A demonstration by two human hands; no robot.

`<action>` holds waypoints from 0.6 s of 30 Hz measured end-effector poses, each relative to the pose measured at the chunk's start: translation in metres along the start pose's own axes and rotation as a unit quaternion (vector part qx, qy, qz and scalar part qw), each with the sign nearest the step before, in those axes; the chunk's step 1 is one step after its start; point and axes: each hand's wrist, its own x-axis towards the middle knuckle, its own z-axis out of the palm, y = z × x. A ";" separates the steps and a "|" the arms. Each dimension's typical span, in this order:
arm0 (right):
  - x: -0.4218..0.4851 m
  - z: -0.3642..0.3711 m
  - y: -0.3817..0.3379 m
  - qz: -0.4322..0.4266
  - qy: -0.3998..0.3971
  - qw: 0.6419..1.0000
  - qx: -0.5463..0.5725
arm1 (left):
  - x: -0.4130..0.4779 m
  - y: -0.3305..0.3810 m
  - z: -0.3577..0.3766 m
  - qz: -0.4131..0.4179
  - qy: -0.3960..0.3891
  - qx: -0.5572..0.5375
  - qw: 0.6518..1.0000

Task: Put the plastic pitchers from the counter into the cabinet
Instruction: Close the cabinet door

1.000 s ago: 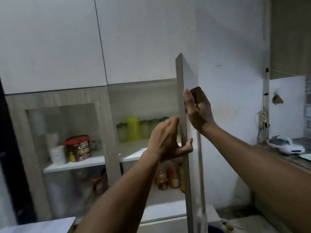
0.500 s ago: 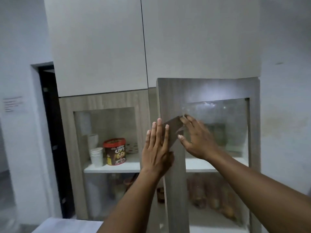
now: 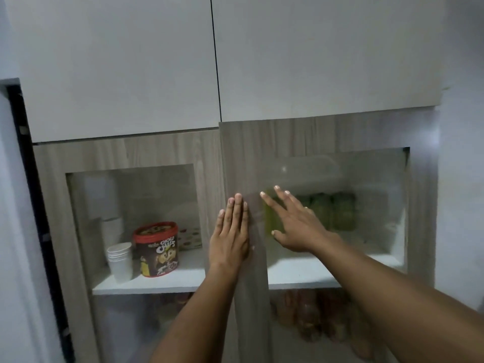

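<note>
The right cabinet door, grey wood with a glass pane, stands shut or nearly shut against the cabinet. My left hand lies flat on the door's left frame with fingers together, holding nothing. My right hand presses on the glass with fingers spread, also holding nothing. Behind the glass, several green plastic pitchers stand in a row on the white shelf; they look blurred through the pane.
Behind the left glass door stand a stack of white cups and a red-lidded choco chips tub. Jars fill the lower right shelf. White upper cabinet doors hang above. A dark doorway is at left.
The right door swung from edge-on and open to flat against the cabinet. Both hands went from gripping its edge to pressing flat on its front. The view shifted left.
</note>
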 end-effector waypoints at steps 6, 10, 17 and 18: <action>0.043 0.037 0.014 -0.006 -0.030 0.999 -0.045 | 0.035 0.001 0.030 -0.023 -0.047 -0.016 0.999; 0.069 0.055 0.028 -0.006 -0.039 0.997 -0.068 | 0.055 0.002 0.046 -0.031 -0.086 -0.002 0.996; 0.088 0.076 0.038 -0.007 -0.041 0.994 -0.103 | 0.071 0.006 0.071 -0.046 -0.115 -0.011 0.992; 0.088 0.076 0.039 -0.006 -0.043 0.994 -0.101 | 0.071 0.006 0.072 -0.048 -0.117 -0.012 0.992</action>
